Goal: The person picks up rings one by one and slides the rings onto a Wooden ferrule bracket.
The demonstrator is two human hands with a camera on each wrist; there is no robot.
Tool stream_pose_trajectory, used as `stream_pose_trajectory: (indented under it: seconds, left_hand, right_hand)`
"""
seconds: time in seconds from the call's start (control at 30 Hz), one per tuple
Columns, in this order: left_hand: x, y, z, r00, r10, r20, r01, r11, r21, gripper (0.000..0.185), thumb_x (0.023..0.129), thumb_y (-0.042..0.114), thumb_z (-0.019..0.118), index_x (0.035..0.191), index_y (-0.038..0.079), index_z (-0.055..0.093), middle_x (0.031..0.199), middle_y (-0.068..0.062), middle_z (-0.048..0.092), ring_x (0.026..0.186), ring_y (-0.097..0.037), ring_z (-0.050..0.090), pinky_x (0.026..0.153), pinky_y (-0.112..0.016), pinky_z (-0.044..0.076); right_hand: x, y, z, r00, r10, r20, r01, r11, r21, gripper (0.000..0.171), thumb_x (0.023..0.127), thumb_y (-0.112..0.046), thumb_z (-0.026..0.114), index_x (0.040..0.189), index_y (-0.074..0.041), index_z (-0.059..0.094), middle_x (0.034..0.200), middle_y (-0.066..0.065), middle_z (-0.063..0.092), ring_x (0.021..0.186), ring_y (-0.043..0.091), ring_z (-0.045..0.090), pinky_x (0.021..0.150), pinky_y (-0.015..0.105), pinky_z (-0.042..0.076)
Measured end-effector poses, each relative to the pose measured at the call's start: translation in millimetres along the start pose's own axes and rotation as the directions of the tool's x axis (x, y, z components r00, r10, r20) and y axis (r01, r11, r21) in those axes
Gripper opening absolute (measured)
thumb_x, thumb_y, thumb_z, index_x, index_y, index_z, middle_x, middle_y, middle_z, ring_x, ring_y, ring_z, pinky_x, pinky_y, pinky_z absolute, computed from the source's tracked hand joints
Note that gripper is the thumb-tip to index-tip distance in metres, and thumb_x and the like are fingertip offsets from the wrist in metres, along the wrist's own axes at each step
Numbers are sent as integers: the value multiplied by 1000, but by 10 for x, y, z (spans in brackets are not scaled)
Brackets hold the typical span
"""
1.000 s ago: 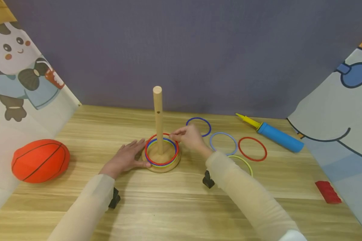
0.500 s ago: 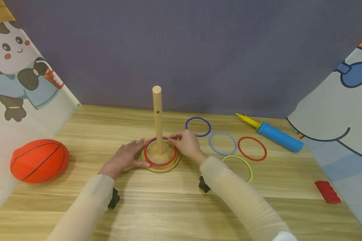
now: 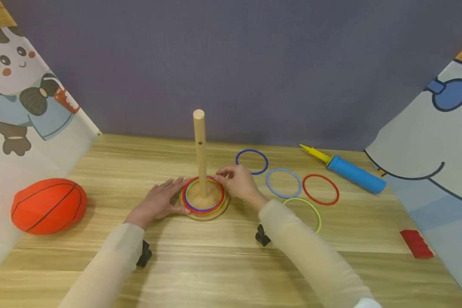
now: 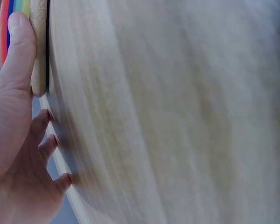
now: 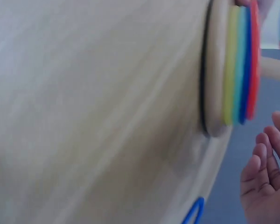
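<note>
A wooden stand has an upright peg (image 3: pixel 200 154) on a round base (image 3: pixel 205 217). Stacked flat around the peg, the right wrist view shows a yellow ring (image 5: pixel 231 70), a light blue ring (image 5: pixel 239 70), a dark blue ring (image 5: pixel 246 74) and, on top, a red ring (image 5: pixel 255 70). My left hand (image 3: pixel 156 203) is at the base's left side, its thumb resting against the rings' edges and its other fingers spread. At the stack's right, my right hand (image 3: pixel 240 184) has loosely bent fingers; in the right wrist view they stand apart from the rings.
Right of the stand lie loose dark blue (image 3: pixel 267 163), light blue (image 3: pixel 300 186), red (image 3: pixel 338 194) and yellow (image 3: pixel 318 216) rings. Beyond them is a blue hand pump (image 3: pixel 356 174). A red block (image 3: pixel 416 244) lies far right, an orange ball (image 3: pixel 49 206) far left. A grey panel (image 3: pixel 231 72) rises behind.
The red ring, earlier tilted up in my right fingers, has come down flat onto the stack, and those fingers have let go. My left hand stays at the base.
</note>
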State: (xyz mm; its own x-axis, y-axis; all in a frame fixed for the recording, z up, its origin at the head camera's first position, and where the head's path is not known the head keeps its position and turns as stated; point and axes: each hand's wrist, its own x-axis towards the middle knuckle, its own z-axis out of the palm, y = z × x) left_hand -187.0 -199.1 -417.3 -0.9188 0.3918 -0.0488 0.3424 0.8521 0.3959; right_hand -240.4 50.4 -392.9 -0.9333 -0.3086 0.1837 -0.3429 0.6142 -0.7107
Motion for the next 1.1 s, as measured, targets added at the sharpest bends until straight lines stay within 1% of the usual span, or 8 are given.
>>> stream_pose_trajectory:
  seconds: [0.1,0.2,0.33,0.47,0.6,0.83,1.0,1.1]
  left_hand:
    - [-2,1,1,1000,2,-5,-2,1000,12,98,67,65,62,145,18,25,147,-14,24,132,-40,18,102,-63,13]
    - [-7,10,-7,1000,-2,-5,2,1000,20,98,67,65,62,145,18,25,147,-14,24,132,-40,18,102,-63,13]
    - [-13,16,-12,1000,2,-6,-2,1000,19,97,68,63,63,145,17,24,147,-15,24,132,-40,18,102,-63,12]
    - [-12,14,-11,1000,0,-5,0,1000,4,97,68,64,63,145,19,24,147,-14,23,132,-40,18,102,-63,11]
    - [-5,16,-5,1000,2,-3,-2,1000,6,97,67,65,62,145,19,25,147,-14,22,133,-40,18,103,-62,11]
    - [-1,7,8,1000,5,1,-5,1000,23,98,68,65,62,145,17,24,147,-14,22,132,-40,18,103,-62,11]
    - [6,-2,15,1000,-3,9,3,1000,16,98,68,65,62,145,19,22,148,-13,21,133,-39,16,104,-61,10]
    - [12,-10,20,1000,-8,7,8,1000,15,98,67,67,60,145,22,23,148,-12,21,134,-38,16,104,-61,10]
  right_hand:
    - [-25,13,-121,1000,2,20,-3,1000,30,18,80,-30,70,92,-17,72,80,-10,65,70,9,56,60,25,46]
    - [-58,35,-257,999,-34,35,33,999,35,23,79,-31,70,94,-14,72,80,-9,65,74,9,57,64,27,47]
    - [-142,82,-450,996,-60,66,56,997,52,23,78,-31,71,95,-16,71,81,-8,65,77,9,57,68,29,47]
    - [-253,146,-632,996,-30,86,24,997,67,23,77,-32,72,95,-19,70,84,-8,65,80,9,57,72,30,48]
    - [-366,250,-803,997,9,77,-14,998,59,23,76,-35,73,95,-21,71,85,-8,65,81,9,57,71,29,49]
    - [-625,485,-1127,997,37,67,-41,997,59,25,78,-37,70,99,-24,69,89,-7,65,84,11,58,72,32,50]
    - [-805,663,-1324,999,38,36,-39,999,6,30,78,-40,68,102,-22,69,91,-7,65,84,10,57,70,30,49]
    - [-899,763,-1409,998,57,14,-56,998,-20,28,79,-39,68,102,-22,68,91,-7,66,83,10,57,69,28,49]
